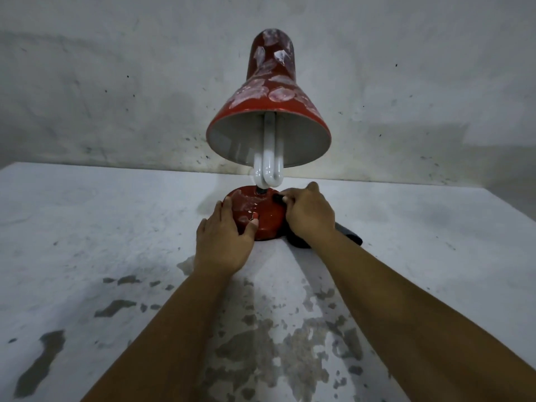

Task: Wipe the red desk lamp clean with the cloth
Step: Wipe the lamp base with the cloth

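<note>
We steady the red desk lamp point(268, 111) mid-table, our left hand point(224, 230) curled on its base point(258, 216) at 9 o'clock. Our right hand point(309, 213) grips the dark cloth point(348, 235) at 3 o'clock, apparently wiping the base. Next, probably the smudged shade.

Worn white table point(87, 227) with peeling patches, bearing red lamp base point(261, 216) and dark cloth point(348, 235).

A bare storage or utility room, I think.
Before me is a rough white slab point(87, 227) with flaking paint, against a stained, speckled concrete wall point(116, 82).
</note>
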